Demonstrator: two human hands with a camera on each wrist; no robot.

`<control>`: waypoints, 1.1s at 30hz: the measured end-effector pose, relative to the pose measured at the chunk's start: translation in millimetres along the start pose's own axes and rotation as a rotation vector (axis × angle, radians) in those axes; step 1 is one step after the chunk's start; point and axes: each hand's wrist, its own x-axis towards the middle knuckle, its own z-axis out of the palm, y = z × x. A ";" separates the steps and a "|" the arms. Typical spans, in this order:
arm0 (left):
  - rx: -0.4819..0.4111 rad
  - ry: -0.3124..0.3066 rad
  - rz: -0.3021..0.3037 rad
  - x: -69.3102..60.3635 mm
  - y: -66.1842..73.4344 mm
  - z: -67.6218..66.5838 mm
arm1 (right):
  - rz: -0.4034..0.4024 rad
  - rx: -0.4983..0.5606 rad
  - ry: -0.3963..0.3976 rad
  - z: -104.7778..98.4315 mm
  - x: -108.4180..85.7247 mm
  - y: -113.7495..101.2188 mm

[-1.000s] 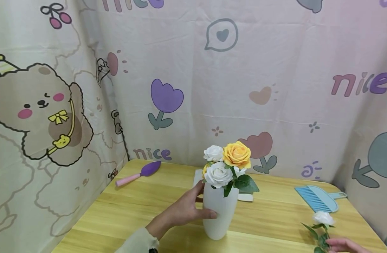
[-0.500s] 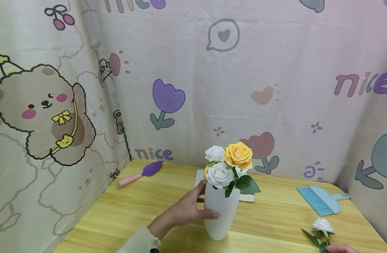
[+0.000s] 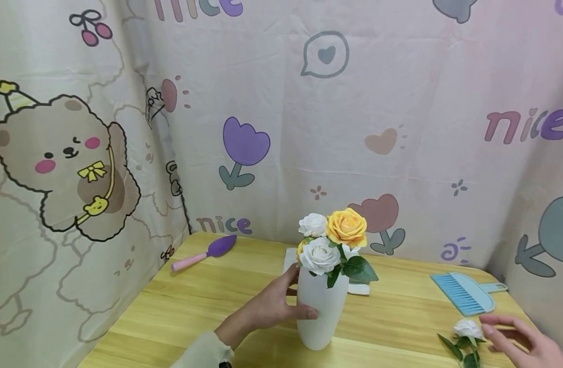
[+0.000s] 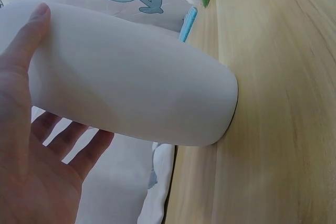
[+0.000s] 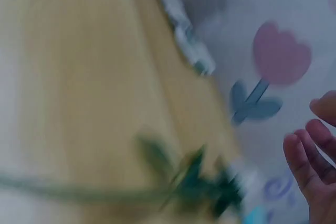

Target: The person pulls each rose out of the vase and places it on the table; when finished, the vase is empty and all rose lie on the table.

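A white vase [image 3: 321, 306] stands upright on the table, filled with white roses [image 3: 320, 254] and yellow roses [image 3: 346, 227]. My left hand [image 3: 272, 304] grips its left side, thumb across the front; in the left wrist view the fingers reach round the vase [image 4: 142, 77]. At the right front lies a single white rose [image 3: 467, 328] with green leaves. Just beside its bloom is my right hand [image 3: 527, 340], fingers loosely bent and holding nothing. The right wrist view shows this hand [image 5: 317, 161] apart from the blurred green stem [image 5: 105, 192].
A purple trowel with a pink handle [image 3: 205, 253] lies at the back left of the wooden table [image 3: 207, 301]. A light blue brush and dustpan [image 3: 467, 293] lie at the right. Behind the vase is a flat whitish item [image 3: 358, 289], partly hidden. Printed cloth [image 3: 281, 102] hangs behind.
My right hand has let go of the white rose's stem and moved up beside its bloom. The rose has settled slightly lower on the table. The left hand and vase stay put.
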 end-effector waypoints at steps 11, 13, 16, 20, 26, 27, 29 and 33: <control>0.005 0.000 -0.011 -0.4 -1.3 1.9 | -0.562 0.168 0.055 22.8 -36.5 -127.8; 0.003 0.002 -0.008 -0.6 -1.6 1.7 | -0.602 0.194 0.032 30.5 -41.2 -150.1; 0.001 0.007 -0.002 -0.9 -1.5 1.1 | -0.660 0.246 0.003 42.6 -46.5 -179.5; -0.005 0.007 0.003 -0.3 -1.0 0.3 | -0.745 0.342 -0.048 56.2 -50.2 -208.6; -0.013 0.001 -0.002 1.2 -1.2 -0.4 | -0.881 0.410 -0.104 72.4 -46.9 -231.9; -0.016 0.000 -0.002 1.3 -1.1 -0.3 | -0.905 0.415 -0.109 75.1 -46.0 -233.7; -0.019 -0.002 -0.006 1.4 -1.0 -0.4 | -0.956 0.420 -0.115 80.4 -43.7 -236.6; -0.018 -0.004 -0.013 1.1 -1.2 -0.5 | -0.996 0.381 -0.116 88.2 -41.8 -242.9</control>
